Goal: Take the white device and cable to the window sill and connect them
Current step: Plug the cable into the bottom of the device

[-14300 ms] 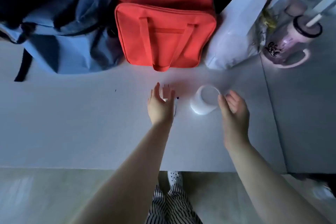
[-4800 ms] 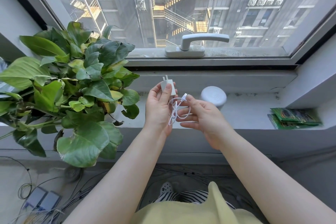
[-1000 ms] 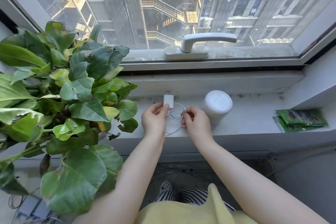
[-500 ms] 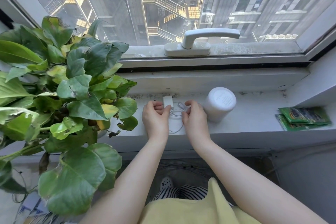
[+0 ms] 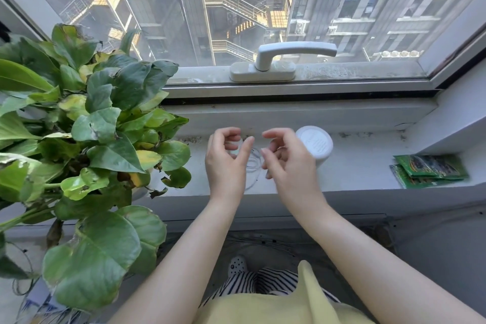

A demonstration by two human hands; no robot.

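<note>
White device (image 5: 315,143) stands on the window sill (image 5: 368,168), just right of the hands; cable (image 5: 253,163) lies coiled on the sill between them. Both carried over, by the look of it; no plug-in visible, so connecting looks left to do. Left hand (image 5: 226,163) and right hand (image 5: 286,163): grip loose, fingers curled half open, holding nothing I can make out. Plant (image 5: 86,126) crowds the left, green packets (image 5: 431,169) sit far right.

Smooth matt white plastic device (image 5: 315,143), glossy plastic window handle (image 5: 286,56), waxy plant leaves (image 5: 105,126)
</note>
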